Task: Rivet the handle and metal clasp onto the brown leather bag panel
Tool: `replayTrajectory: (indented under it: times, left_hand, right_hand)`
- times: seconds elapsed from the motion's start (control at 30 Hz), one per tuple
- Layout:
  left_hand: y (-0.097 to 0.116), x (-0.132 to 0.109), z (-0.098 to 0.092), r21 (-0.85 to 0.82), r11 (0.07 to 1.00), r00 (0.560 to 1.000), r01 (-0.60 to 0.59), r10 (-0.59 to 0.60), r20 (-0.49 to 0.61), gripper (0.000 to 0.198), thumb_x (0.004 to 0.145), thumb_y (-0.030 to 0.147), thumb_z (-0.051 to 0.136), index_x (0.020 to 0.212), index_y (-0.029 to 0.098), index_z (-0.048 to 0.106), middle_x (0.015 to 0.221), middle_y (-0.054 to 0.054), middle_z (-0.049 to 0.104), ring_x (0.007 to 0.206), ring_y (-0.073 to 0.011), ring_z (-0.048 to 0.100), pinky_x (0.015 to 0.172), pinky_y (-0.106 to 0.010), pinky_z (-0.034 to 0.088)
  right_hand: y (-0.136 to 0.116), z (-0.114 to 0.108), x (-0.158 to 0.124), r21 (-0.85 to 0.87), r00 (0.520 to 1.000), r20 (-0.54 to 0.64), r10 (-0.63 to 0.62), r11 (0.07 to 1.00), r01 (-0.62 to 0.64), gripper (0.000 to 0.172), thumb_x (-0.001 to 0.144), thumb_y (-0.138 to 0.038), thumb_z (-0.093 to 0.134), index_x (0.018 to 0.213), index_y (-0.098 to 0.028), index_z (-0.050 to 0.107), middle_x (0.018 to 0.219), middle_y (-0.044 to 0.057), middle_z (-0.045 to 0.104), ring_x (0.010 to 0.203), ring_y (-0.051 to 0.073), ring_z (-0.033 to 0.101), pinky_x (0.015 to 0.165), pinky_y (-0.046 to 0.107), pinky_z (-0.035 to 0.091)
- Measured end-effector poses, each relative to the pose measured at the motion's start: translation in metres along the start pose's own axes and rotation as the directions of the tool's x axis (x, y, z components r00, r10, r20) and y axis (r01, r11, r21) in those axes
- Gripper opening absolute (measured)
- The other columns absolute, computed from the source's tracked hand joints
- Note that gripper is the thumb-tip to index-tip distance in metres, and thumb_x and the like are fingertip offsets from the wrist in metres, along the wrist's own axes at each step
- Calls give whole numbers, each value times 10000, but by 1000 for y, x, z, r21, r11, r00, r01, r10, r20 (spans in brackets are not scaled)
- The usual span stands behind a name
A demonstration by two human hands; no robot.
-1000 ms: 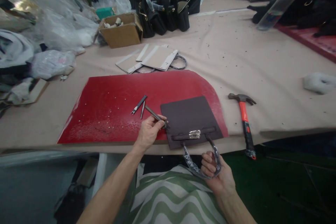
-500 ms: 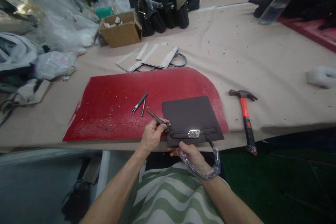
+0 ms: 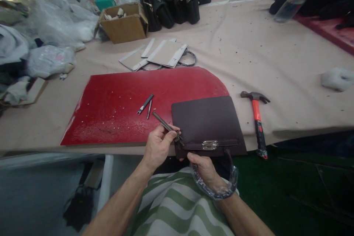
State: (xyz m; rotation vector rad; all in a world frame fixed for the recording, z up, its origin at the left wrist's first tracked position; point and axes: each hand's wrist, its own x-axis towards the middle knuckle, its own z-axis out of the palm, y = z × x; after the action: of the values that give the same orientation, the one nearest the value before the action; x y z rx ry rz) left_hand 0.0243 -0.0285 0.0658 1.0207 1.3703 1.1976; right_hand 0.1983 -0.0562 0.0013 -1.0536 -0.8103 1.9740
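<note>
While the right hand [image 3: 204, 167] curls onto a dark brown leather panel [image 3: 208, 120], steadying it at the near edge of the table [image 3: 276, 62], the left hand [image 3: 157, 148] pinches a slim metal punch [image 3: 165, 125].

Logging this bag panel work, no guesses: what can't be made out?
Head view.
Tip of the punch: merges with the dark panel edge by the left hand.
Fingertips of the right hand: tucked under the panel, hold unclear.
The clasp: too small for detail.
Contents of the cardboard box: small, blurred.

Matt grained leather flap [image 3: 207, 118], shiny metal clasp [image 3: 210, 145], glossy red board [image 3: 124, 99].
</note>
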Motion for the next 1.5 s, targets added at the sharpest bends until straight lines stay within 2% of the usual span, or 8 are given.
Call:
replayTrajectory:
  times: [0.13,0.27,0.4,0.53,0.67,0.87,1.23,1.5]
  left_hand:
    - [6,-7,-1,-55,998,1000,13,-14,-15,319,854,444,697,982,152,678,983,-94,731,905,-221,706,815,-307,571]
    - [8,-9,-3,66,997,999,-32,34,-32,267,876,402,673,1007,169,684,989,-82,724,902,-206,689,823,-296,550]
    - [4,-7,-4,111,993,999,-36,37,-11,229,885,363,654,1007,171,684,973,-72,724,885,-194,681,817,-284,530]
    - [-1,-5,-6,59,998,1000,-29,29,2,260,872,389,673,1002,164,690,985,-84,729,905,-208,687,827,-295,538]
    - [-1,-7,-7,9,999,999,-43,43,-17,279,853,420,700,974,168,698,970,-85,735,907,-216,696,819,-295,556]
    - [-5,-11,-8,70,996,998,-55,56,-18,252,878,394,681,995,173,716,1022,-81,733,898,-194,673,800,-269,534]
    - [-2,-11,-5,45,998,997,-52,54,-52,277,855,422,698,969,170,710,993,-86,740,898,-204,687,799,-275,547]
    - [-6,-10,-5,85,994,997,-69,71,-24,244,890,356,655,991,137,696,981,-83,731,875,-177,675,801,-257,530]
  right_hand:
    - [1,0,1,19,998,67,-16,1000,15,343,742,-517,768,746,-175,776,837,85,680,908,299,587,973,410,413]
    - [-3,0,-1,-39,992,122,-37,998,42,362,814,-501,678,711,-164,759,850,92,679,892,285,589,942,377,402]
    - [-4,3,-3,-21,998,50,40,999,-39,382,767,-518,708,663,-153,756,811,98,682,859,279,589,900,364,409]
    - [1,4,0,74,999,-24,36,997,-34,403,725,-545,779,650,-149,751,861,111,690,919,298,597,903,370,429]
    - [3,3,3,84,999,-31,43,996,-40,393,730,-525,801,671,-139,758,846,115,682,900,294,605,869,367,449]
    - [-1,4,2,35,998,-39,45,998,-43,406,728,-542,782,647,-145,757,842,112,689,899,300,601,904,384,421]
    - [-4,6,2,1,997,-49,60,998,-60,419,713,-571,775,630,-161,753,882,113,701,874,293,592,899,390,417]
    - [-7,8,0,-66,996,-57,66,995,-70,464,713,-604,755,620,-149,742,807,107,692,831,280,586,879,379,406]
